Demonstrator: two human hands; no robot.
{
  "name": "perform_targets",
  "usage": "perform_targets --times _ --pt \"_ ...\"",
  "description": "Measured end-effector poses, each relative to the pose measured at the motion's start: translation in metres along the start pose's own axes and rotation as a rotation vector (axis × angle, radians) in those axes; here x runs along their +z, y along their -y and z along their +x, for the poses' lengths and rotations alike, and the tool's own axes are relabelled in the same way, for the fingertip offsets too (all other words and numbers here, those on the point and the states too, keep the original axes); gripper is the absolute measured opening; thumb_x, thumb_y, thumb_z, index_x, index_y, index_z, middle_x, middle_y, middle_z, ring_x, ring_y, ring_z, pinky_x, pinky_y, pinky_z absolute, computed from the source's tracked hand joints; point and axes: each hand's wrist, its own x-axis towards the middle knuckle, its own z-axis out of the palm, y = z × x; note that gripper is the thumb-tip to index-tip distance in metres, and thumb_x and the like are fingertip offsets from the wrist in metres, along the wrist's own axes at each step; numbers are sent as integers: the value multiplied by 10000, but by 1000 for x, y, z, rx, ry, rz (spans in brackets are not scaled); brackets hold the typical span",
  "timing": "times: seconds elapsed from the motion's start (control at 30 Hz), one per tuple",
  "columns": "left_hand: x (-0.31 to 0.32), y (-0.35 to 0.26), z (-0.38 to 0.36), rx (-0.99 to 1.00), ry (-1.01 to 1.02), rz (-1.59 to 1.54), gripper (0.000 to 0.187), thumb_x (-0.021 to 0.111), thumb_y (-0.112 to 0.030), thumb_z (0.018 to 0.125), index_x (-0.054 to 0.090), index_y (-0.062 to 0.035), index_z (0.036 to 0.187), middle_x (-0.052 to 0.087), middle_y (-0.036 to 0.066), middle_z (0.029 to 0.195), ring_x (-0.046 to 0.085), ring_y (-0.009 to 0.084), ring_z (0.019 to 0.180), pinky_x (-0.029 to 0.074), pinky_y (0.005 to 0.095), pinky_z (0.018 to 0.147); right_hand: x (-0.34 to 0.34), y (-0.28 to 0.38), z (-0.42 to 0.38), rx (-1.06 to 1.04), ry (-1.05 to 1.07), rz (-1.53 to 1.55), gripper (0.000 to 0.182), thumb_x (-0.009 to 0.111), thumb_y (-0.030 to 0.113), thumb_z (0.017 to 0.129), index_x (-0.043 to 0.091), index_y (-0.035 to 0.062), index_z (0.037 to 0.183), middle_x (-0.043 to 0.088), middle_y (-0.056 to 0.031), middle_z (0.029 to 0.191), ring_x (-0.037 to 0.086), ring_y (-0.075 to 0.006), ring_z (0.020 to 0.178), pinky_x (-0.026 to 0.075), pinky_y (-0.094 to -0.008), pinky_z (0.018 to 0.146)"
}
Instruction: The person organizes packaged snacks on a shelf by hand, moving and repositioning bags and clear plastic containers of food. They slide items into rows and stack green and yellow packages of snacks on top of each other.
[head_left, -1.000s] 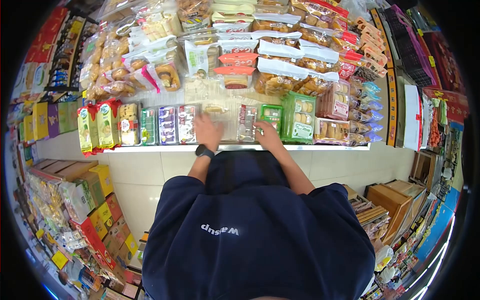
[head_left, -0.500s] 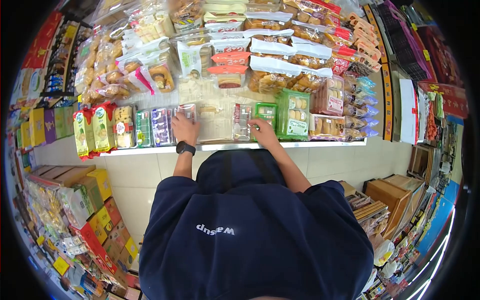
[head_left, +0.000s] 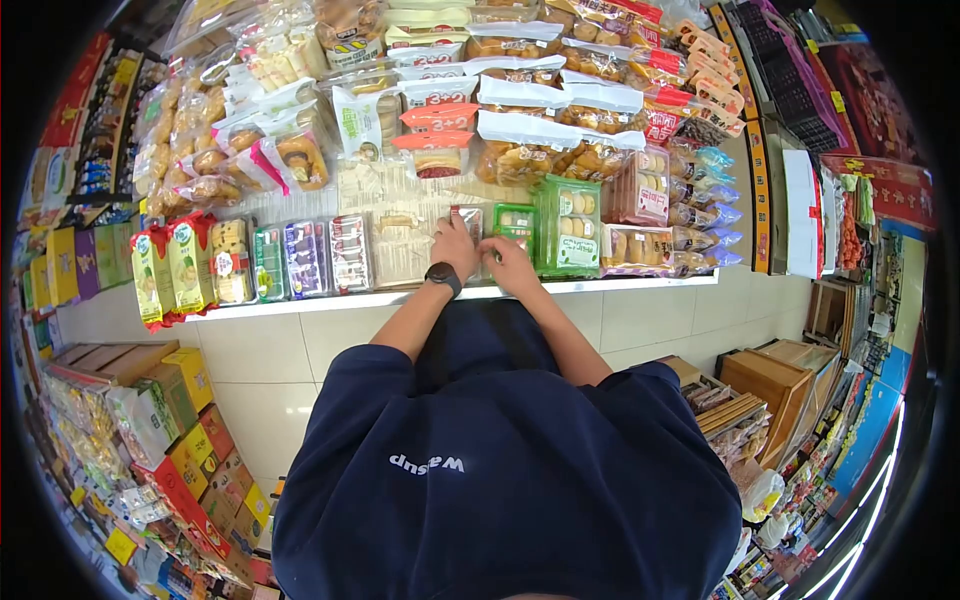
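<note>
Nearest you ran the white front edge (head_left: 620,284) of the display table, with both your forearms reaching over it. Just beyond, your right hand (head_left: 508,266) had its fingers curled in narrow, near the dark red pack (head_left: 467,213); I could not tell whether they pinched its side or merely touched it. Your left hand (head_left: 455,250), a black watch (head_left: 443,278) at its wrist, lay over the pack with its fingers loosely extended, and whether they closed around it was hidden.

The pack sat in the front row under your left fingers, only its far end showing plainly, with a green pack (head_left: 515,222) to its right. A similar red-and-white pack (head_left: 350,253) lay well apart on the left, next to a purple pack (head_left: 306,258).

Judging by that similar one, yours was probably light, a thin plastic box, stiff along the edges but likely to give in the middle of its lid. The smooth surface was probably slippery under dry fingertips, and the food inside easily crushed. The surest hold was low on the two long sides, without weight on the lid.

Farther off stood orange-topped bags (head_left: 437,140) and white-topped bread bags (head_left: 515,150), which looked softer and easier to crumple
</note>
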Motion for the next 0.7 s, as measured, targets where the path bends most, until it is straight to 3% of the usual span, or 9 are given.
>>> perform_targets --times 0.1,0.33,0.43,0.57,0.6,0.7 --pt "12 7 -3 23 7 -28 755 847 -353 777 417 29 1266 528 291 1139 661 488 935 582 529 736 0 -1 -1 -32 8 -40 202 642 71 914 695 35 1105 682 -122 1046 667 -289 983 512 -381 856" --pt "-13 42 -14 117 -9 -244 550 790 -321 824 526 -2 1186 549 272 1178 624 467 1035 540 523 881 -4 -1 4 57 29 31 253 645 73 917 701 22 1158 711 -116 1067 681 -223 956 509 -311 761" --pt "-38 98 -23 72 -236 -110 507 803 -304 804 560 -18 1145 550 252 1208 587 450 1078 492 516 942 -7 2 5 34 16 48 236 643 71 920 710 16 1138 722 -122 1046 686 -213 940 517 -321 753" --pt "-72 160 -39 -147 -508 222 593 854 -293 728 548 4 1140 544 245 1214 551 436 1117 470 525 949 -4 -5 8 95 -8 139 214 629 73 929 714 3 1113 741 -113 1024 689 -186 917 523 -309 778" --pt "-77 166 -39 -283 -372 121 629 862 -282 709 528 21 1147 535 263 1208 550 459 1140 474 526 968 -4 -7 8 104 -14 142 209 622 74 941 711 3 1116 745 -101 1003 683 -164 902 519 -296 801" --pt "-80 170 -36 -326 -277 78 642 859 -267 707 506 23 1158 530 273 1213 550 471 1143 489 528 966 -4 -12 11 198 9 187 203 612 70 954 708 0 1119 744 -84 971 674 -151 883 513 -284 811"
